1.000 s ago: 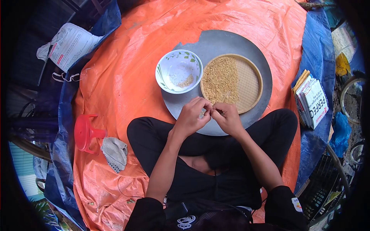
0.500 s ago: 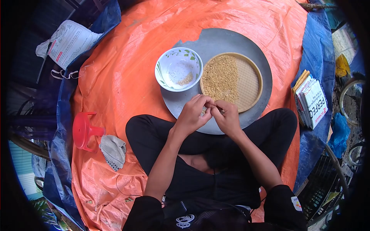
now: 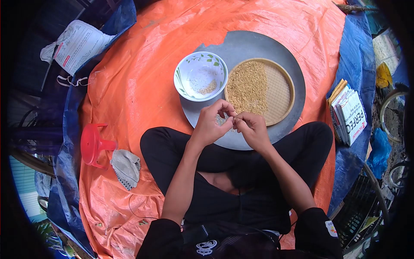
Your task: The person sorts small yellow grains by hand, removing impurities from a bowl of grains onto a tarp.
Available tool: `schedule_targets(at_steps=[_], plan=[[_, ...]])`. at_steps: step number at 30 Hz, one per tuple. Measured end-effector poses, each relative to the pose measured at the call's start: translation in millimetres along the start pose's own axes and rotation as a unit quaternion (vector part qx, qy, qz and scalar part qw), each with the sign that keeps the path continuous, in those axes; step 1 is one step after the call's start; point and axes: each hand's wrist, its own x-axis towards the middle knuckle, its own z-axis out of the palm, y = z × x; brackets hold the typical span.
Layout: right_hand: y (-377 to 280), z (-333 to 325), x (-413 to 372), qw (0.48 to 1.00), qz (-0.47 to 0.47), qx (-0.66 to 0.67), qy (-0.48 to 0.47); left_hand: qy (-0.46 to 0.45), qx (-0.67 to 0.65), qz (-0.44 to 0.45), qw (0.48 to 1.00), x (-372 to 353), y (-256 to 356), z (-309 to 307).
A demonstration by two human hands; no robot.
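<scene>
My left hand point(image 3: 211, 123) and my right hand point(image 3: 252, 128) meet over the near edge of a round grey board point(image 3: 237, 41). The thumb and fingers of each are pinched together, fingertips almost touching. Whatever they hold is too small to make out. Just beyond them a round woven tray point(image 3: 280, 97) carries a layer of golden, husked-looking grain point(image 3: 248, 86) over its left part. To its left stands a white bowl point(image 3: 196, 77) with green leaf patterns, holding a small heap of pale grain point(image 3: 208, 88). Small whitish bits point(image 3: 222, 118) lie on the board, partly behind my left hand.
An orange tarp point(image 3: 142, 77) spreads under my crossed legs, with blue tarp point(image 3: 355, 56) at its sides. At left lie a red plastic stool point(image 3: 91, 144) on its side and a grey cloth point(image 3: 126, 166). Folded printed sacks point(image 3: 348, 114) rest at right.
My left hand's fingers have lifted and curled more open above the thumb, showing more of the board. My right hand has shifted slightly, still pinched. The bowl and tray stay put.
</scene>
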Motion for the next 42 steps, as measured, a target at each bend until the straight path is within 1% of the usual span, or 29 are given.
schedule_targets(at_steps=[4,8,11,17,19,20,23,26,32,35,42], plan=[[2,-1,-1,0.999,0.016,0.034,-0.014,-0.022,-0.015,-0.003,1.000,-1,-2,-4],[4,-1,-1,0.997,0.034,0.068,-0.026,-0.030,-0.003,0.005,1.000,-1,3,-5],[2,-3,-1,0.996,0.052,0.059,-0.037,-0.034,0.004,0.013,0.999,-1,5,-6],[4,-3,-2,0.997,0.054,0.038,-0.041,-0.042,0.013,0.026,0.999,-2,1,-3],[7,-7,-2,0.996,0.058,0.030,-0.058,-0.051,0.024,0.030,0.998,-2,-1,-2],[8,-8,-2,0.996,0.060,0.026,-0.066,-0.050,0.025,0.031,0.998,-3,0,-1],[8,-5,-2,0.997,0.051,0.041,-0.040,-0.049,0.025,0.033,0.998,-4,1,1],[9,-9,0,0.995,0.070,0.049,-0.048,-0.048,0.022,0.038,0.998,-4,2,4],[-2,-7,0,0.987,0.090,0.126,-0.031,-0.028,0.036,0.049,0.998,-5,2,6],[-2,-9,2,0.988,0.092,0.112,-0.044,-0.024,0.056,0.068,0.996,-6,5,6],[9,-11,2,0.986,0.088,0.133,-0.045,-0.015,0.084,0.099,0.991,-7,6,12]])
